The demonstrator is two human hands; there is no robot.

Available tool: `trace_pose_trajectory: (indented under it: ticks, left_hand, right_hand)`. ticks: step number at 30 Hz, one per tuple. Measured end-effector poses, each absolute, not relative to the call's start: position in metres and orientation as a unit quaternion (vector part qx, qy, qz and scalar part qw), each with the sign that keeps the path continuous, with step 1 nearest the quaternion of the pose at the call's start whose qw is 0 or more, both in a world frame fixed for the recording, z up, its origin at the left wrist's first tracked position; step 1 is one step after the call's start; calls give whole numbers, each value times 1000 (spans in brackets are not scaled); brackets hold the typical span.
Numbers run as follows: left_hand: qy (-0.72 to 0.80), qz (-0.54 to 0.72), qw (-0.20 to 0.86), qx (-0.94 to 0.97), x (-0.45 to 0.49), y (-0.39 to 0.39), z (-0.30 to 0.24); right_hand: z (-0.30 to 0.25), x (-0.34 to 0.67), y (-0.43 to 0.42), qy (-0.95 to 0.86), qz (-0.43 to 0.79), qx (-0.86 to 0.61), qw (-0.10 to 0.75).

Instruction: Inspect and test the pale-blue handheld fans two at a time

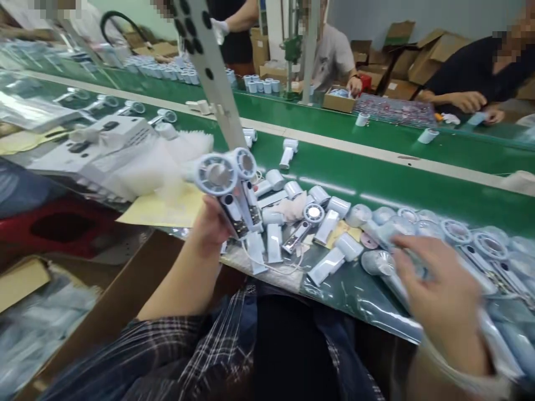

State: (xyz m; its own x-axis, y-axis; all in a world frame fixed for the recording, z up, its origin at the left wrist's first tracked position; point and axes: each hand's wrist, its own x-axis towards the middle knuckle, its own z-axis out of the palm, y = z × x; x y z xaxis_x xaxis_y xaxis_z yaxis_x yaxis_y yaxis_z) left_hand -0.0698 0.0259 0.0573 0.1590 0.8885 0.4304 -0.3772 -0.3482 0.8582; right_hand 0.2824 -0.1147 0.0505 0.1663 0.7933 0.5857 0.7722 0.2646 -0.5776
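My left hand [211, 225] is closed around two light-blue handheld fans [217, 174], held upright side by side. Their handles lack covers, so inner parts show. A thin white cord hangs below them. To the right, my right hand [443, 295], blurred by motion, hovers with fingers apart over a heap of fans in clear plastic [489, 245]; whether it touches one is unclear. Between my hands lie several loose light-blue fans [332, 264], some with closed handles. One small fan with an uncovered handle [313, 213] lies among them.
A green conveyor belt [355, 161] runs behind, carrying scattered fan parts. White foam sheeting [154, 161] and yellow paper [163, 209] lie at left. Below is a cardboard box [125, 284] containing plastic-wrapped pieces. A slanted metal post [217, 78] rises near the fans. Co-workers sit across the belt.
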Motion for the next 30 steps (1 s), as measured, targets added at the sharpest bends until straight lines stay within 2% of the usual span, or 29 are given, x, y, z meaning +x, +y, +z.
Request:
trace_pose_trajectory:
  ticks: [5,7,9,10,12,13,15,17,18,20,26,30]
  left_hand:
    - [253,638,499,529,-83,25,49]
    - [260,633,501,530,-88,26,46]
    - [249,618,509,544,-90,30,42]
    - [241,610,518,549,-89,32,41]
    - [234,603,548,531,-82,36,39]
    - [233,603,571,506,-76,36,39]
    - [232,599,628,439,-63,34,42]
    - [224,581,683,381,-51,29,47]
    - [215,572,704,363,-46,26,49]
    - [191,562,730,337,-40,22,52]
    - [145,573,741,319,-34,19,43]
    - [156,585,735,306,-26,16,38]
  right_hand:
    - [24,177,-76,-767,-75,-624,131]
    - [10,150,-73,-748,-86,-654,73]
    - [2,139,-77,-731,-93,-673,56]
    - [2,137,-80,-727,-90,-677,68]
    - [10,138,-85,-721,-37,-675,153]
    - [16,139,-87,-716,36,-665,210]
    - [31,139,-87,-681,267,-615,294]
    - [44,134,-83,-616,479,-545,306]
    - [49,130,-80,-586,536,-523,308]
    - [55,122,-74,-561,552,-515,340]
    - [50,100,-79,-589,463,-513,419]
    - [34,91,-93,-460,533,-505,499]
